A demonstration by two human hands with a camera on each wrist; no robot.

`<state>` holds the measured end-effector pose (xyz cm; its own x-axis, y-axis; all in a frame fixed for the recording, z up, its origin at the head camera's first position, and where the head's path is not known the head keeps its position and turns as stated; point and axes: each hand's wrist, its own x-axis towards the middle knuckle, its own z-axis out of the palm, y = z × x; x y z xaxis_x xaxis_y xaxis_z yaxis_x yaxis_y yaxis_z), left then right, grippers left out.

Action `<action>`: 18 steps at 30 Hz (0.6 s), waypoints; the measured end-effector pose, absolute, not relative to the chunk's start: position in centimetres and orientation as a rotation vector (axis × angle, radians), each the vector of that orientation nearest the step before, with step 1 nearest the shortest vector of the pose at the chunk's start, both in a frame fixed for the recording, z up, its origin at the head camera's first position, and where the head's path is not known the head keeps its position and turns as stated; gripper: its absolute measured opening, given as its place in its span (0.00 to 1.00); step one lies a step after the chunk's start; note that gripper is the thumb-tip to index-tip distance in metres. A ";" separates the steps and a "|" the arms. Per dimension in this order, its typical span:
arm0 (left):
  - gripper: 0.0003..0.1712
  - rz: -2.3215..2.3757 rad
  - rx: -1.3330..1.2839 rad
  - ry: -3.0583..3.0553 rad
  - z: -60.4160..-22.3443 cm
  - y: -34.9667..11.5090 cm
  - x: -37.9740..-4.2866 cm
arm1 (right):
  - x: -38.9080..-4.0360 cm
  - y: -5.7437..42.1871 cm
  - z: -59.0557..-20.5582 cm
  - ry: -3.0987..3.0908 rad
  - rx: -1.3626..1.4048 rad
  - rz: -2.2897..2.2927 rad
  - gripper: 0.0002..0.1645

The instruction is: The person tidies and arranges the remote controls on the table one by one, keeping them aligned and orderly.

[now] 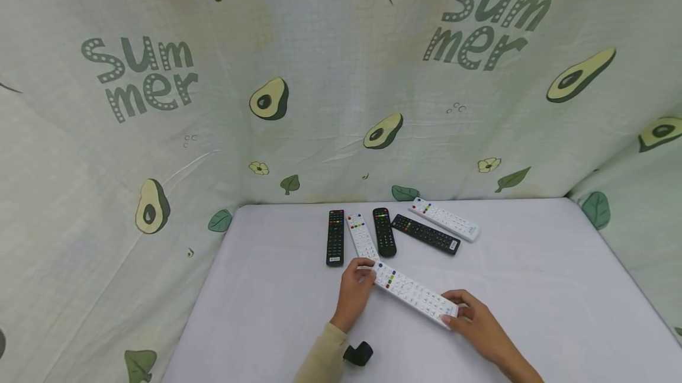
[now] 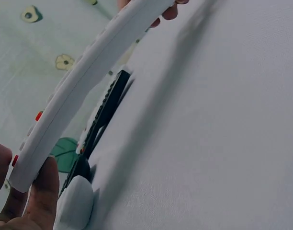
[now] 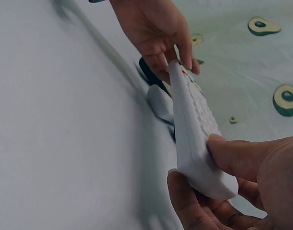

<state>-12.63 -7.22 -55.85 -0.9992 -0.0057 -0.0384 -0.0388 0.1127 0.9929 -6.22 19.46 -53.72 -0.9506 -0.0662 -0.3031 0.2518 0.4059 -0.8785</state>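
Both hands hold a white remote control (image 1: 414,293) above the table, its buttons facing up and its body slanting down to the right in the head view. My left hand (image 1: 356,292) pinches the end with the coloured buttons. At the other end, my right hand (image 1: 476,325) grips it, thumb on the button face and fingers beneath, as the right wrist view shows. Just beyond the left hand lies another white remote control (image 1: 362,235), its near end partly hidden. In the left wrist view the held remote control (image 2: 74,91) is seen from its side, off the surface.
Behind the hands lie a black remote (image 1: 335,238), a second black remote (image 1: 384,232), a slanted black remote (image 1: 426,234) and a white remote (image 1: 444,218). They rest on a white-covered table (image 1: 256,312). A printed curtain (image 1: 319,45) hangs behind it.
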 end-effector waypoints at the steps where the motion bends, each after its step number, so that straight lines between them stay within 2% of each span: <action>1: 0.12 2.080 -0.058 2.321 -55.8 -7.5 -12.7 | -6.1 19.2 -53.8 2.349 0.139 -1.579 0.31; 8: 0.12 2.044 -0.118 2.307 -55.2 -9.7 -12.9 | -5.0 17.6 -54.5 2.183 -0.143 -1.688 0.33; 18: 0.14 1.941 -0.105 2.297 -54.7 -12.3 -12.9 | -4.2 14.8 -55.1 2.032 -0.368 -1.696 0.37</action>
<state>-12.94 -12.34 -54.66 -0.9888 0.0326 -0.1457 -0.1382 0.1690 0.9759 -4.20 14.84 -55.06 -0.8558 -0.4854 -0.1787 0.0890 0.2021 -0.9753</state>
